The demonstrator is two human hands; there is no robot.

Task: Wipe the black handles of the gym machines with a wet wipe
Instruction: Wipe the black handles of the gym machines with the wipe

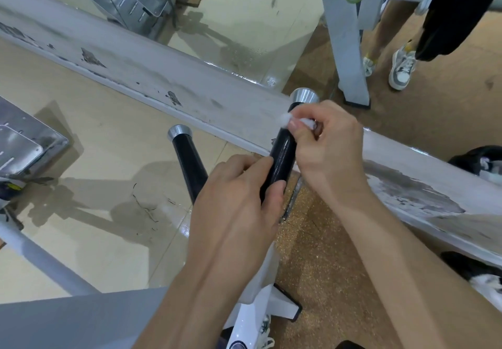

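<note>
A black handle with a silver end cap stands tilted in the middle of the view. My left hand grips its lower part. My right hand presses a crumpled white wet wipe against the handle's upper part, just below the cap. A second black handle with a silver cap stands to the left, untouched; its base is hidden behind my left hand.
A scuffed grey machine beam runs diagonally behind the handles. Another person's legs and sneakers stand at the upper right beside a grey upright post. Metal footplates lie at the left. My shoes are at the bottom.
</note>
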